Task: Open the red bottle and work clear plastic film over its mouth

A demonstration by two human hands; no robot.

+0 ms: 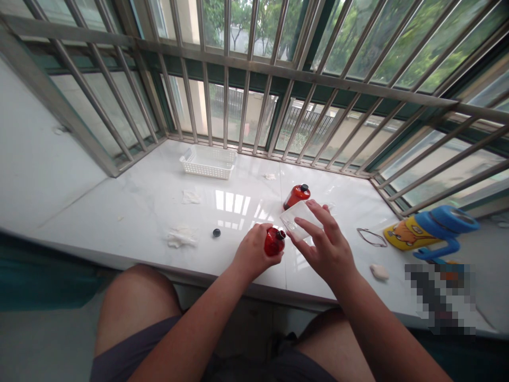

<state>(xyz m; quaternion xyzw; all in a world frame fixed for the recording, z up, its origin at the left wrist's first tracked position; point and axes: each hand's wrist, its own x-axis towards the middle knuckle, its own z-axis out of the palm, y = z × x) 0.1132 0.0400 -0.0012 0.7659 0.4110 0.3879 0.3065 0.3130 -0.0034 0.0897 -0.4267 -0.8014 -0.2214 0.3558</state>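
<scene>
L hand [254, 248] fingers wrapped rd red bottle [272, 245] nr mid of sill [139, 212] front edge; R hand [328, 244] fingers spread, gripping clear container [296, 212], tilted, just beside bottle neck; 2nd bottle [296, 197] twd back edge; blk cap [216, 233] nr front edge

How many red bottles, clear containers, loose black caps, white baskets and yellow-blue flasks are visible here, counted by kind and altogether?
Red bottles: 2
Clear container: 1
Loose black cap: 1
White basket: 1
Yellow-blue flask: 1
Total: 6
</scene>
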